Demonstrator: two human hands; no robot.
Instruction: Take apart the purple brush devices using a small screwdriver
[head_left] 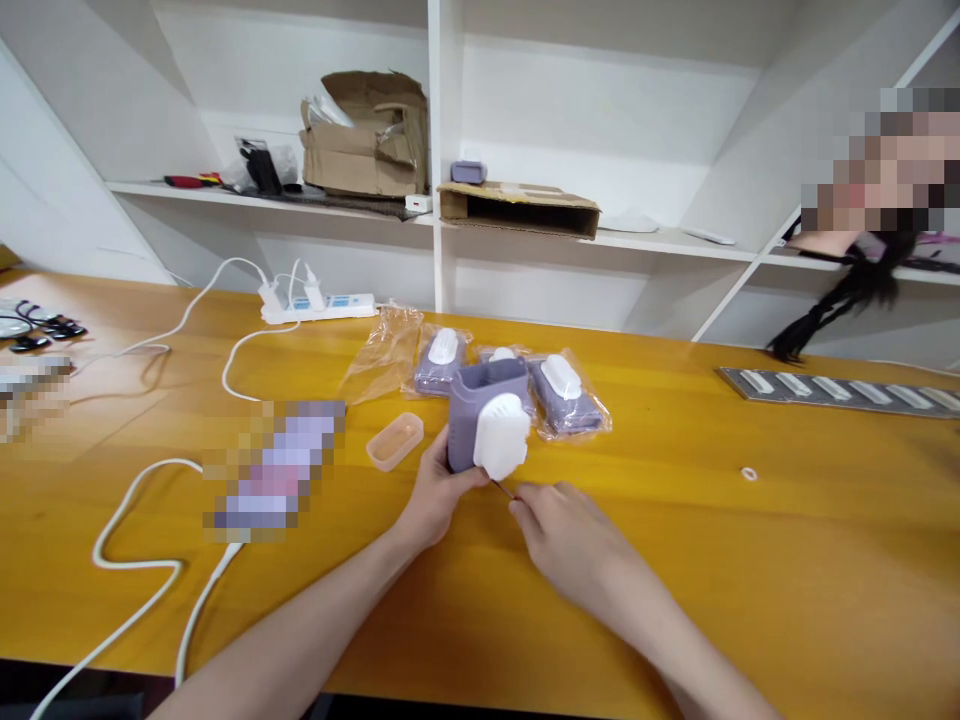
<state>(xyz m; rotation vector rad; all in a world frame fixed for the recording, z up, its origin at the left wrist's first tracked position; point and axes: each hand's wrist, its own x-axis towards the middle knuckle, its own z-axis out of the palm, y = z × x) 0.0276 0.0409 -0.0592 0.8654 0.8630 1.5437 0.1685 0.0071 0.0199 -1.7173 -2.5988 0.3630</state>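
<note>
My left hand (442, 490) is closed around the lower left side of a purple plastic housing (465, 420) with a rounded, ribbed white piece (501, 437) on its front. The housing is held above the table, its hollow top facing up. Pinched in my right hand (566, 530) is a thin-shafted tool (502, 489) that looks like a small screwdriver; most of its handle is hidden by my fingers. Its tip reaches the bottom edge of the white piece, though exact contact cannot be made out. Left of the housing lies a translucent peach oval cap (395, 442).
Behind the housing lie bagged purple units (570, 395) with white fronts. A phone (281, 470) with a white cable is at left, a power strip (322, 308) at the back. A metal strip (832, 390) and small white ring (748, 474) lie right. Another person (885, 180) is upper right.
</note>
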